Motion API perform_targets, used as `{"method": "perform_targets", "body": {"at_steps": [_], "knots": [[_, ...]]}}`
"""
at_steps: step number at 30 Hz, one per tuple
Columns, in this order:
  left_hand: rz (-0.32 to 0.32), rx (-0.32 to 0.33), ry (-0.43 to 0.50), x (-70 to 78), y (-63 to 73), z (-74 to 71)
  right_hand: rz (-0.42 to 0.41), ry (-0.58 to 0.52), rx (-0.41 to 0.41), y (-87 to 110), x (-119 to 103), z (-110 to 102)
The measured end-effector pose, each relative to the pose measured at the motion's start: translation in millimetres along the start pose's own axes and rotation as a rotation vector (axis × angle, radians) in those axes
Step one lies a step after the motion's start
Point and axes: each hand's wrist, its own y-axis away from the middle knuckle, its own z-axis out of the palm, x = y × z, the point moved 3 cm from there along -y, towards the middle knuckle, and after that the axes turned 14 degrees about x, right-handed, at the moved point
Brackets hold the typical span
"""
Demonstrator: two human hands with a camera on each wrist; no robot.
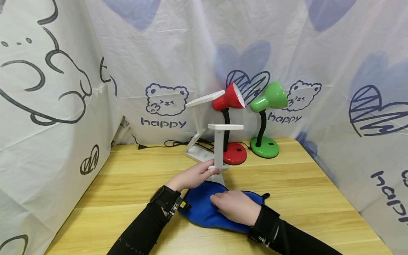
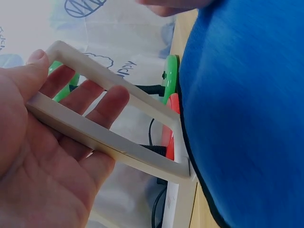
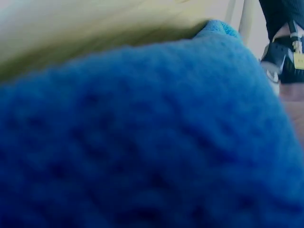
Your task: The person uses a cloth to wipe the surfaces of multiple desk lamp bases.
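Note:
A white desk lamp (image 1: 219, 148) stands mid-table with its flat head level on an upright arm. My left hand (image 1: 196, 174) grips it low down in the head view; in the left wrist view, its thumb and fingers (image 2: 111, 107) curl around a white open frame (image 2: 95, 128). In front of the lamp spreads a blue cloth (image 1: 199, 209) with a dark edging, overlapping the lamp's base. My right hand (image 1: 237, 207) holds the cloth from above with bent fingers, their tips hidden. Fuzzy blue cloth (image 3: 142, 133) fills most of the right wrist view.
Behind stand a second white lamp (image 1: 197, 120), a red lamp (image 1: 235, 154) and a green lamp (image 1: 264, 148). Black cords with a plug (image 1: 142, 146) lie along the back of the wooden table (image 1: 143, 184). Printed white sheets (image 1: 127, 63) hang around it.

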Motion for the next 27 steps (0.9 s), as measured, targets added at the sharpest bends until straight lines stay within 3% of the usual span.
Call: {"method": "perform_targets", "body": {"at_steps": [5,10,21,27], "knots": [[0.006,-0.004,0.0,1.5,1.4,-1.6,-0.022,-0.048,-0.013,-17.4,-12.7,4.3],[0.026,-0.009,-0.002,2.1,0.8,-0.7,-0.012,-0.072,-0.027,-19.7,-13.6,3.9],[0.034,-0.006,0.011,-0.2,-1.9,-0.6,0.048,-0.041,-0.042,11.1,7.7,-6.1],[0.031,0.005,0.019,0.0,-1.9,-1.3,0.086,-0.091,-0.044,24.1,21.4,-9.6]]}}
